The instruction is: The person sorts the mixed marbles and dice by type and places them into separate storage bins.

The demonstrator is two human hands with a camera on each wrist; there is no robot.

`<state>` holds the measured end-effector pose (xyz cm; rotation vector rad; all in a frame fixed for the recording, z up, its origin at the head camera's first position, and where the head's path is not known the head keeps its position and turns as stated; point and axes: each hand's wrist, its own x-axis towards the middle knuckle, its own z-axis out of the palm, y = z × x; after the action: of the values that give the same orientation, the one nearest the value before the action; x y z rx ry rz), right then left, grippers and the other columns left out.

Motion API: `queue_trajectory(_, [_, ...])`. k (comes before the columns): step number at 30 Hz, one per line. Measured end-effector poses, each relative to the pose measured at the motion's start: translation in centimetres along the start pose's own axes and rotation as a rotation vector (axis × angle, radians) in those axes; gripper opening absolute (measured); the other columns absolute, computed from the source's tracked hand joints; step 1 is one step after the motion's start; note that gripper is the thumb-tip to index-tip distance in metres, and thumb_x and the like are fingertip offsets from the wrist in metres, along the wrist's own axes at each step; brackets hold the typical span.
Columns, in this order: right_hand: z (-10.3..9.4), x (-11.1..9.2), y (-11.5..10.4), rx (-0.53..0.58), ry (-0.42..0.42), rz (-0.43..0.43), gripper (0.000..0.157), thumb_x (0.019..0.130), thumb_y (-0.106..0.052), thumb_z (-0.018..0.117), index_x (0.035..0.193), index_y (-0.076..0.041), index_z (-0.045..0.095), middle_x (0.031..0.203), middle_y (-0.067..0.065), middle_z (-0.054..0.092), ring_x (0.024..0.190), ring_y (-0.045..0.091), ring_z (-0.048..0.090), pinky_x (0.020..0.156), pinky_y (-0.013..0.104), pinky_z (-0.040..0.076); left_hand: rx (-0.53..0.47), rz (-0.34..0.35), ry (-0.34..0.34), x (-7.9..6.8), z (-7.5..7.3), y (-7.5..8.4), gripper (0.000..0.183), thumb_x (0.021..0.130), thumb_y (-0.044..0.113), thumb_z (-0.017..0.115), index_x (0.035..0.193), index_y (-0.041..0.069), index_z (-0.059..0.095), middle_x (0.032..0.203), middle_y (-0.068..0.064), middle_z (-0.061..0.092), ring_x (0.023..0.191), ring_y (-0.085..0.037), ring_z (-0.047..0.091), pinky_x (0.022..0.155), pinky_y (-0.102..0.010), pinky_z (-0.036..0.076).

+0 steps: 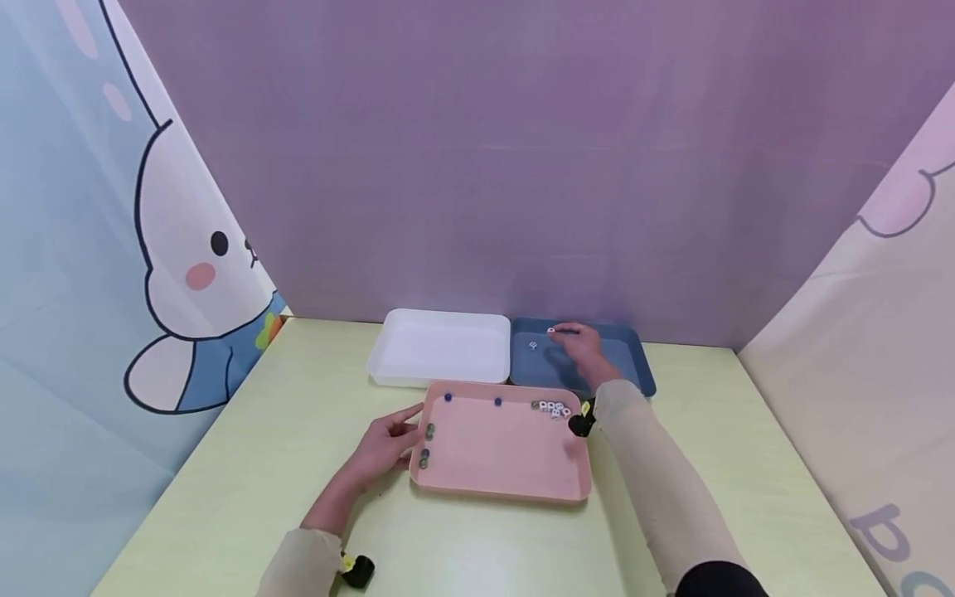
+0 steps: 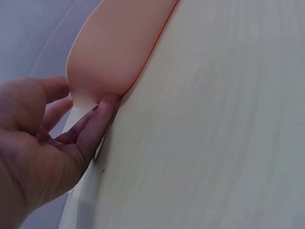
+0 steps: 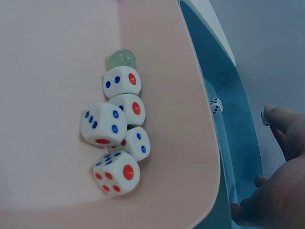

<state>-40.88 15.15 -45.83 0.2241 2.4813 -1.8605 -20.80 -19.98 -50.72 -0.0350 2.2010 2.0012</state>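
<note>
Your table [image 1: 492, 555] fills the lower half of the frame, with the pink tray [image 1: 500, 452] at lower centre; the white tray [image 1: 448, 344] and blue tray [image 1: 625, 352] sit above it, side by side. A tug or tilt on the pink tray could set its loose contents rolling. Your left hand [image 1: 384, 448], lower left of centre, has bent, moderately parted fingers holding that tray's left side. Your right hand [image 1: 580, 344], right of centre, is over the blue tray, thumb and finger nearly together, pinching one die [image 1: 550, 330]. Only the tips grip it, so a slip could bounce it over the low rim. The black wrist mount [image 1: 582, 424] overlaps the pink tray's right edge; a dipping forearm might knock the five white dice [image 3: 116, 123] bunched nearby. Another die [image 1: 533, 345] lies in the blue tray. Smallest are the marbles [image 1: 497, 401], along the pink tray's left and upper walls.
</note>
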Motion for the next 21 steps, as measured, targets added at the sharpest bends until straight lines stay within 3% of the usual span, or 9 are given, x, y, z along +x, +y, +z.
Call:
queue_trajectory(13, [0.13,0.01,0.49,-0.02,-0.013,0.02,0.034,0.087,-0.024,0.075,0.117,-0.008,0.07,0.138,0.009,0.052,0.125,0.032,0.047,0.104,0.048,0.038,0.027,-0.012,0.003,-0.82,0.22,0.8,0.052,0.096,0.006,0.06,0.145,0.009,0.046,0.112,-0.024,0.059,0.092,-0.025,0.06,0.066,-0.038,0.058])
queue_trajectory(21, [-0.17,0.11,0.3,-0.009,-0.036,0.028,0.031,0.089,-0.023,0.072,0.116,-0.008,0.07,0.133,0.009,0.054,0.122,0.031,0.049,0.103,0.049,0.038,0.03,-0.002,0.012,-0.07,0.11,0.05,0.051,0.095,0.012,0.064,0.144,0.016,0.05,0.108,-0.017,0.061,0.089,-0.022,0.059,0.063,-0.036,0.058])
